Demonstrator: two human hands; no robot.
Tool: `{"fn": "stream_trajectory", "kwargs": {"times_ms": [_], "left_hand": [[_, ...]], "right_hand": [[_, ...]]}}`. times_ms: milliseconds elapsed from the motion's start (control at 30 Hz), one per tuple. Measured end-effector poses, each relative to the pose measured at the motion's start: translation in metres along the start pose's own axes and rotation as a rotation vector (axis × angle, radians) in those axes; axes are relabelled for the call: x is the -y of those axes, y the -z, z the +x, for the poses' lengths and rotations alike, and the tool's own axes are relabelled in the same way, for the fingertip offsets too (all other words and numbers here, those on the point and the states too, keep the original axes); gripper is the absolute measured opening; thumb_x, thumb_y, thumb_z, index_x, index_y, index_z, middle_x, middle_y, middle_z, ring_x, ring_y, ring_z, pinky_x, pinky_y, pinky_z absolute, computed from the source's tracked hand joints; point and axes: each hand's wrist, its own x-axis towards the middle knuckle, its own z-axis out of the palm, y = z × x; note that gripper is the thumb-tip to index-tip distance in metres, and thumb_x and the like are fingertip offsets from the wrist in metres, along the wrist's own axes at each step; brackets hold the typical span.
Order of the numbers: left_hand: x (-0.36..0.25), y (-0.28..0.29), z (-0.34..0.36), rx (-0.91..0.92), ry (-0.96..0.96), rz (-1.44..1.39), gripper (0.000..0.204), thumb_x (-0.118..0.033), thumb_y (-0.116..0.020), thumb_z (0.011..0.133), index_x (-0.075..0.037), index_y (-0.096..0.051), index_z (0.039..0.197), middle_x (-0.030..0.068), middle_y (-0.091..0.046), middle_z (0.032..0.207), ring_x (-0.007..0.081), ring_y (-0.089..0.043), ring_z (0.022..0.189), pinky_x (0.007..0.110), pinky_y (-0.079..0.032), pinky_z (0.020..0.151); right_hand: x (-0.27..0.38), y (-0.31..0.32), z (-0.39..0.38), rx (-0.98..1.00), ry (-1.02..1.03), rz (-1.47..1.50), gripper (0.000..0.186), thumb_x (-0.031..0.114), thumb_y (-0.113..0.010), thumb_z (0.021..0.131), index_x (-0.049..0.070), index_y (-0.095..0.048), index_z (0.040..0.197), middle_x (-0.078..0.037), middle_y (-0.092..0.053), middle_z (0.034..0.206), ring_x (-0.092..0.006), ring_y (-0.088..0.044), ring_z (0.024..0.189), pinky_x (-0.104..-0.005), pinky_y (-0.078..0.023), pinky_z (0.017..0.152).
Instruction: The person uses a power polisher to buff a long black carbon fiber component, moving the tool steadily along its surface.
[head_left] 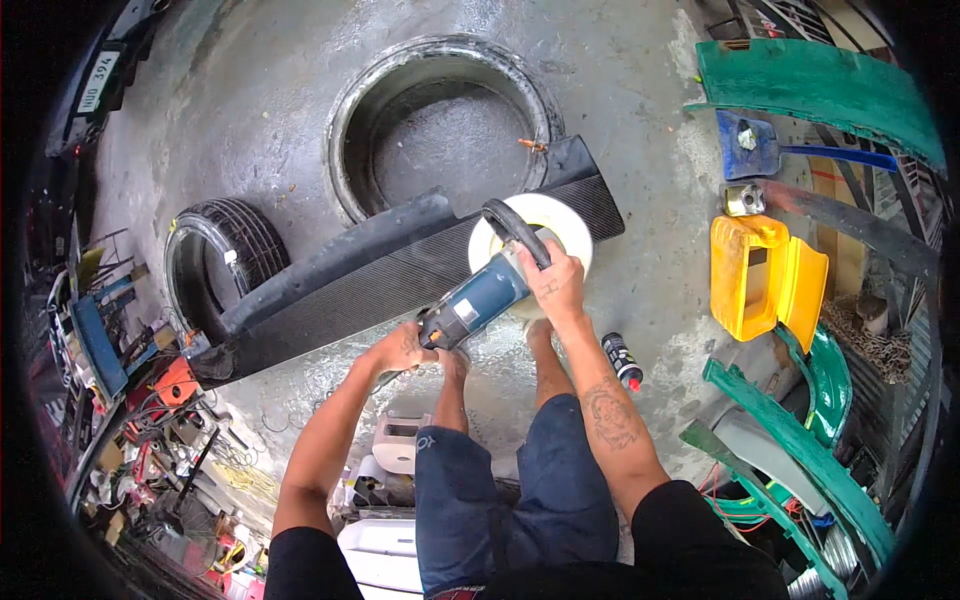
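Note:
Both of my hands are closed on a blue and black power polisher [475, 302]. My left hand [402, 348] wraps the rear grip, by an orange switch. Around the black loop handle at the front, my right hand [553, 280] is gripping. The polisher's round white pad [572, 226] lies over the right part of a long black carbon-patterned car panel [345, 310]; whether it spins I cannot tell. That panel slants from lower left to upper right, resting across a large tire [343, 130] and a smaller tire [262, 245].
A black bottle with a red cap [622, 362] lies on the floor beside my right foot. To the right are a yellow open case [738, 280], a blue dustpan [745, 145] and green panels [800, 90]. Cables and tools clutter the left, including a red-orange device [176, 384].

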Motion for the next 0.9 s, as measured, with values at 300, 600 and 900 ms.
{"fn": "stream_trajectory", "kwargs": {"times_ms": [300,600,900], "left_hand": [[-0.01,-0.009,0.02,-0.084,-0.07,-0.001,0.04,-0.032,-0.069,0.064,0.006,-0.061,0.077,0.0151,-0.061,0.062,0.0244,-0.061,0.059,0.038,-0.046,0.057],[-0.021,-0.013,0.043,-0.069,-0.15,0.007,0.05,-0.033,-0.069,0.063,0.01,-0.061,0.087,0.0239,-0.064,0.074,0.031,-0.065,0.071,0.041,-0.05,0.065],[-0.037,-0.016,0.071,-0.043,-0.18,0.079,0.053,-0.033,-0.07,0.063,0.009,-0.062,0.095,0.0227,-0.066,0.082,0.03,-0.064,0.077,0.041,-0.049,0.068]], "right_hand": [[-0.015,0.015,0.008,-0.061,0.025,-0.086,0.029,0.032,-0.07,0.085,0.003,-0.066,0.084,-0.02,-0.063,0.064,-0.0382,-0.064,0.059,-0.0424,-0.049,0.054],[-0.024,0.036,0.019,-0.092,-0.007,-0.069,0.029,0.032,-0.071,0.084,0.003,-0.067,0.082,-0.017,-0.061,0.059,-0.0332,-0.062,0.053,-0.0408,-0.047,0.052],[-0.039,0.057,0.033,-0.134,-0.018,-0.107,0.031,0.034,-0.071,0.084,0.003,-0.069,0.087,-0.015,-0.061,0.057,-0.0291,-0.061,0.05,-0.039,-0.047,0.052]]}}
